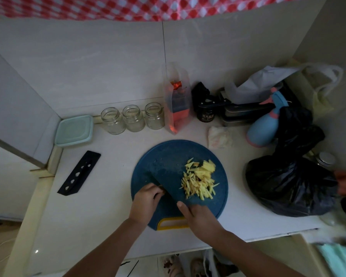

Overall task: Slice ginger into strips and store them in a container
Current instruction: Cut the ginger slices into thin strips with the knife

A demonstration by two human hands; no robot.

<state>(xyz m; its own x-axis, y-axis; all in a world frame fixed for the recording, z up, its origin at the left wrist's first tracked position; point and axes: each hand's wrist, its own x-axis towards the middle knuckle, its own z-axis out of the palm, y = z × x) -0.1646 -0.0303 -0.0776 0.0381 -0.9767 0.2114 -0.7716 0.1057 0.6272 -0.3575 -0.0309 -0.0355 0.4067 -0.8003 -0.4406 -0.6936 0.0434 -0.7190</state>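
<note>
The ginger strips (199, 181) are lying in a loose yellow heap on the right half of a round blue cutting board (164, 154), which is sitting on the white surface (112, 156) with its yellow handle slot pointing near. The left hand (146, 202) is gripping the handle of a knife (166, 186), fingers curled round it, and the wide dark blade is running from the hand toward the heap. The right hand (201, 218) is resting on the near edge of the board, its thumb stretched out and touching the blade's near corner; whether its fingers are spread or curled I cannot tell, since the back of the hand is hiding them.

Far left, a pale green lidded plastic box (74, 129) is standing against the wall beside three open glass jars (133, 119). A black knife sheath (79, 172) is lying left of the board. A blue spray bottle (265, 124) and a black plastic bag (288, 184) are sitting at the right.
</note>
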